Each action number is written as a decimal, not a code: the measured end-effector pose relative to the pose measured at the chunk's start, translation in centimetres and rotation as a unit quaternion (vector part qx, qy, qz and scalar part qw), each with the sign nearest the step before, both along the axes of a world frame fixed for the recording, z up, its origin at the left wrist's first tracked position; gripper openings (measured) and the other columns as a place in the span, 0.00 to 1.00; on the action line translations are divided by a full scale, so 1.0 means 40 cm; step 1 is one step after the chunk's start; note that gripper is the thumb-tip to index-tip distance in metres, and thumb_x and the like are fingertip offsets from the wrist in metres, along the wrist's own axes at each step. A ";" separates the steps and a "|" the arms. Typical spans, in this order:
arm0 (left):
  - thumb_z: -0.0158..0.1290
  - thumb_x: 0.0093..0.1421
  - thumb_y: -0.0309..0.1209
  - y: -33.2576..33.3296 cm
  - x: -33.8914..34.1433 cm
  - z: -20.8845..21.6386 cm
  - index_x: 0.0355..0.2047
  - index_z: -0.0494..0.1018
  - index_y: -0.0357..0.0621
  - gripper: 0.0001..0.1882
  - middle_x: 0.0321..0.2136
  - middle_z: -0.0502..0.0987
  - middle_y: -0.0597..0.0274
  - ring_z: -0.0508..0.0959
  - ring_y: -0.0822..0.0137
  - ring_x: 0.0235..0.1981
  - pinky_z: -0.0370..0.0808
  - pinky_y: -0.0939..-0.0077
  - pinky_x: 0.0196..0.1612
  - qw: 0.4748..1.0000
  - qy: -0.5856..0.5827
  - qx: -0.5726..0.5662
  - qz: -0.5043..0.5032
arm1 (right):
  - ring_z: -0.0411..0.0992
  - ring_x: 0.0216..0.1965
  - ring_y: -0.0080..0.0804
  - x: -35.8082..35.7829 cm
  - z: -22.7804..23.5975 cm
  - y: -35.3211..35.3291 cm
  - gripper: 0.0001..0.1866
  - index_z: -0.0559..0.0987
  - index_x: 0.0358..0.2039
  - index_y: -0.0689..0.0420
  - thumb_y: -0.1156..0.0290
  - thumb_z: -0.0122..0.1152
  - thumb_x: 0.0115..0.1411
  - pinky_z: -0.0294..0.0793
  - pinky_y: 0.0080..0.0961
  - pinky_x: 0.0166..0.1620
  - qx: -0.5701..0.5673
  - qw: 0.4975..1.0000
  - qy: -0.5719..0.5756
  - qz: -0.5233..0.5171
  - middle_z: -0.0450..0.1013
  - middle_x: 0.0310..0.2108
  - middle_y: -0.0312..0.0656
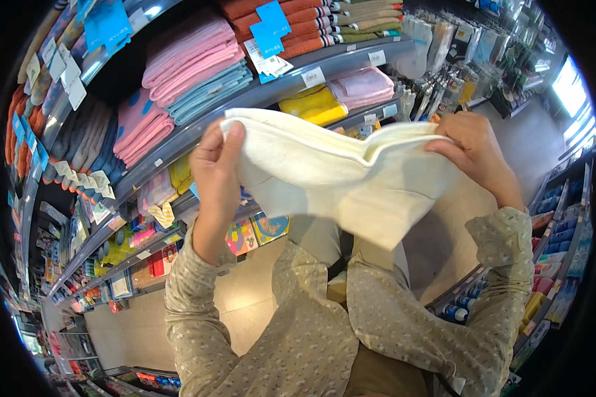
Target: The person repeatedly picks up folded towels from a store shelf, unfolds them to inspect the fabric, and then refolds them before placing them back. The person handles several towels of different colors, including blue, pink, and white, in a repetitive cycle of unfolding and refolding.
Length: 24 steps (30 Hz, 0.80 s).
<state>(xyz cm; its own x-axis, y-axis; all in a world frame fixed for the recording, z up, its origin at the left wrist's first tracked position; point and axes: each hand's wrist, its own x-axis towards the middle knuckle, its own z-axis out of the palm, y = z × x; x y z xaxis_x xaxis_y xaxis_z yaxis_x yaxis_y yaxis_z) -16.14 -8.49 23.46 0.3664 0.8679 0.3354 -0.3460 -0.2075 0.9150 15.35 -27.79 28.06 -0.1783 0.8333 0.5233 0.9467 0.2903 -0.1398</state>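
Note:
A cream-white towel is stretched between my two hands in front of my chest. Its folded upper edge sags in the middle, and its lower part hangs loose. At its left corner, my left hand pinches the edge with the thumb on the near side. My right hand grips the opposite upper corner, fingers curled over it. Just beyond the towel is a shelf with folded towels: a pink stack, a light blue stack and a yellow towel.
More shelves run along the left, with rolled grey towels and orange towels with blue tags. Packaged goods hang on a rack at the far right. A shelf of bottles stands close on my right. Tiled floor lies below.

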 end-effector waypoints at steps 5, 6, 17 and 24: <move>0.54 0.60 0.30 0.010 -0.005 0.002 0.38 0.77 0.35 0.10 0.36 0.76 0.66 0.74 0.78 0.36 0.67 0.83 0.43 0.999 -0.026 0.037 0.012 | 0.64 0.17 0.25 0.028 0.004 -0.031 0.13 0.72 0.18 0.63 0.70 0.63 0.53 0.59 0.22 0.22 -0.001 0.983 0.184 -0.012 0.66 0.15 0.38; 0.54 0.60 0.30 0.009 -0.007 0.004 0.38 0.77 0.36 0.10 0.36 0.77 0.65 0.74 0.77 0.36 0.68 0.83 0.43 0.999 -0.037 0.039 0.007 | 0.64 0.17 0.23 0.035 0.004 -0.032 0.13 0.72 0.18 0.63 0.70 0.63 0.54 0.59 0.21 0.22 -0.005 0.981 0.196 -0.012 0.66 0.15 0.38; 0.52 0.61 0.37 0.032 0.025 0.002 0.37 0.74 0.41 0.12 0.36 0.78 0.63 0.77 0.73 0.37 0.71 0.78 0.46 0.991 -0.098 -0.088 0.012 | 0.61 0.15 0.20 -0.005 -0.003 -0.001 0.16 0.72 0.16 0.62 0.67 0.64 0.54 0.58 0.20 0.20 0.012 0.978 0.207 -0.034 0.64 0.13 0.37; 0.54 0.61 0.31 0.007 0.031 0.042 0.46 0.71 0.37 0.15 0.37 0.77 0.63 0.76 0.76 0.38 0.71 0.83 0.43 0.994 -0.094 0.008 0.055 | 0.62 0.19 0.13 0.002 -0.001 -0.016 0.10 0.75 0.22 0.60 0.70 0.66 0.52 0.58 0.13 0.23 0.015 0.942 0.337 0.004 0.68 0.16 0.31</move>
